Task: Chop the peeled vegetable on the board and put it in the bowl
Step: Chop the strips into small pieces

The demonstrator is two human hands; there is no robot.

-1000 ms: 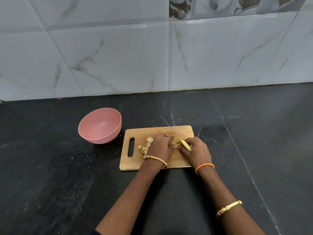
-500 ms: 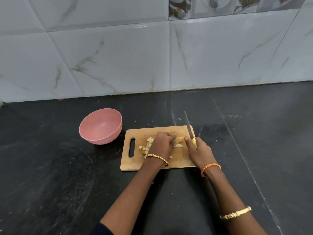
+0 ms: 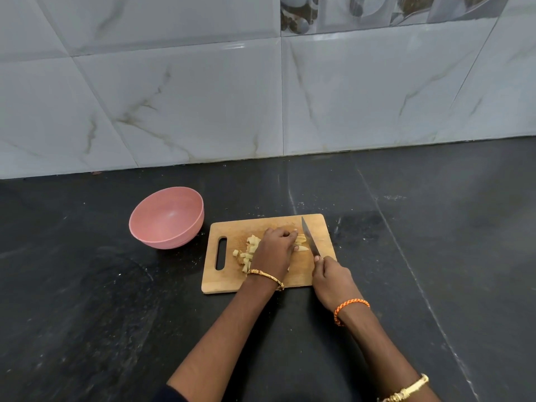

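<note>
Since half a second before, the knife (image 3: 310, 238) had swung down from a raised tilt to lie close beside the uncut strips (image 3: 301, 244), and the right hand (image 3: 330, 278) had drawn back toward the near right corner of the board (image 3: 319, 227). That hand's grip was closed round the handle, which it hid entirely; the blade pointed to the far side. The left hand (image 3: 275, 250) lay curled over the strips, fingertips (image 3: 293, 234) pressing them down just left of the blade, a closed grip on the vegetable. Left of that hand sat a loose heap of diced cubes (image 3: 246, 253), pale yellow and wet-looking. The pieces seemed light, firm enough to cut cleanly, probably slippery on their cut faces, so they were best pinned from above with knuckles toward the blade, and later scooped together rather than pinched. Further left, on the dark worktop (image 3: 87, 285), the pink bowl (image 3: 145, 230) stood just beside the board, nothing visible in it.
</note>
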